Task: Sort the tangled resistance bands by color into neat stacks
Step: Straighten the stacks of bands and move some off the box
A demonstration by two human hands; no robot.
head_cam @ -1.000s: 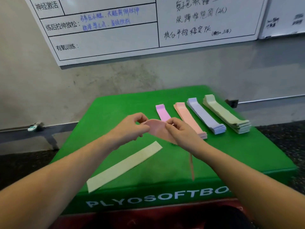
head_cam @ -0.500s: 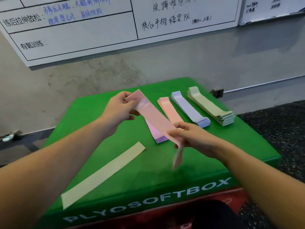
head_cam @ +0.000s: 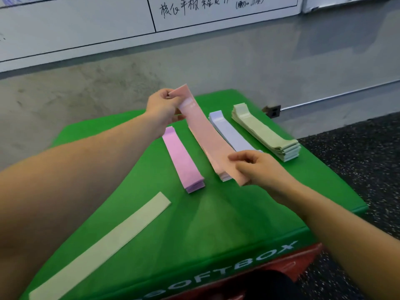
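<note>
A salmon-pink band (head_cam: 207,135) is stretched flat between both hands, just above the salmon stack (head_cam: 224,177), which it mostly hides. My left hand (head_cam: 162,108) pinches its far end and my right hand (head_cam: 257,166) pinches its near end. A purple-pink stack (head_cam: 183,160) lies to the left on the green plyo box (head_cam: 249,215). To the right lie a lavender stack (head_cam: 228,132) and a thick pale green stack (head_cam: 266,133). One loose pale green band (head_cam: 104,245) lies diagonally at the box's front left.
The box stands against a grey concrete wall with a whiteboard (head_cam: 86,22) above. Dark speckled floor (head_cam: 357,152) lies to the right. A small black fitting (head_cam: 273,111) sits on the wall behind the green stack.
The salmon band went from bunched between my hands to pulled out straight. It has moved right, from over the purple-pink stack to over the salmon stack.
</note>
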